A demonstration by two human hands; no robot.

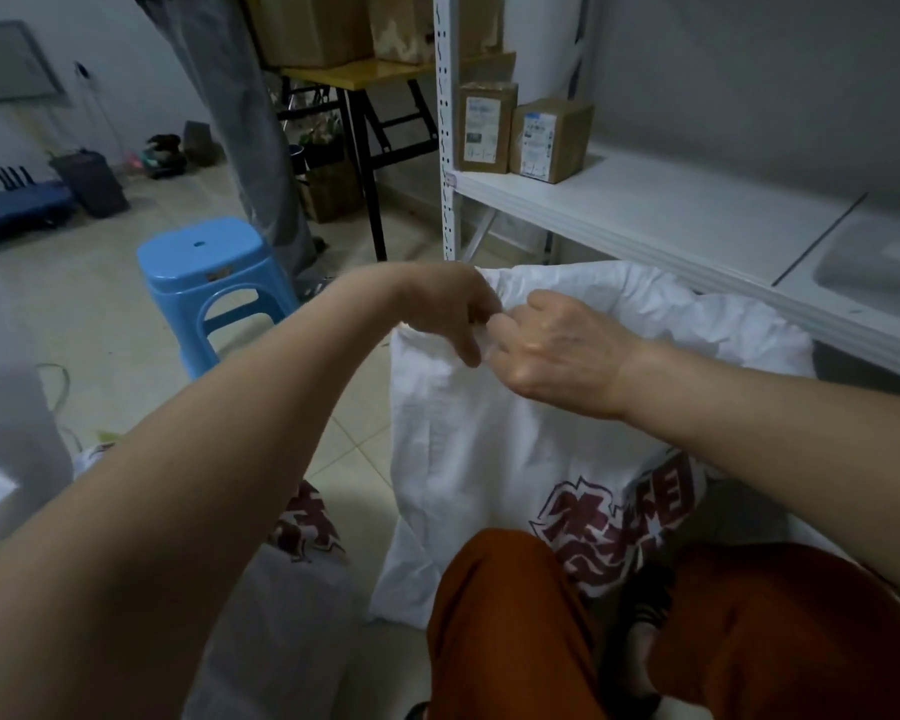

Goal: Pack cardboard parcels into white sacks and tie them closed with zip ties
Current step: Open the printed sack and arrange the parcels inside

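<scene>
A white sack (468, 439) with dark red printed characters stands on the floor between my knees and the shelf. My left hand (448, 309) and my right hand (552, 350) meet at its top left edge, and both pinch the white fabric of the sack's mouth there. Any zip tie is too small to make out between the fingers. Two cardboard parcels (487, 128) (552, 140) stand on the white shelf (661, 210) behind the sack. What is inside the sack is hidden.
A blue plastic stool (214, 283) stands on the tiled floor at the left. Another person's grey trouser legs (250, 132) are behind it. A second printed sack (302, 522) lies at lower left. A wooden table (365, 75) carries large boxes.
</scene>
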